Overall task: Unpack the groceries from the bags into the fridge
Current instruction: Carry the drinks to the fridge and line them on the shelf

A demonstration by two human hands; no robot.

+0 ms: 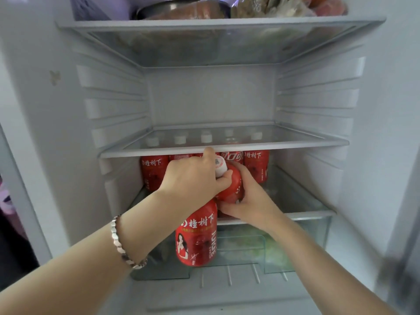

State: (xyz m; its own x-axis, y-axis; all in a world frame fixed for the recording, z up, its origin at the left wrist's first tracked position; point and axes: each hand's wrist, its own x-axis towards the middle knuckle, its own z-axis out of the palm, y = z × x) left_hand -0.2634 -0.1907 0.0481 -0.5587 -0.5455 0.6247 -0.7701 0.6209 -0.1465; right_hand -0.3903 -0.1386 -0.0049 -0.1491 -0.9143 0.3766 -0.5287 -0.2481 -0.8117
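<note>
Inside the open fridge, my left hand (193, 176) grips the top of a red juice bottle (196, 233), which hangs upright in front of the lower shelf. Its thumb touches the neck of a second red bottle (231, 185) with a white cap. That bottle is tilted, and my right hand (247, 196) grips it from below and from the right. My left index finger points up at the front edge of the glass shelf (295, 145). Several more red bottles (154, 169) and a red cola can (233, 155) stand at the back of the lower shelf.
The middle glass shelf is bare on top, and white bottle caps show through it. The top shelf (204, 25) holds a metal pot (172, 6) and bagged food (284, 6). A clear crisper drawer (318, 226) with greens sits below the bottles.
</note>
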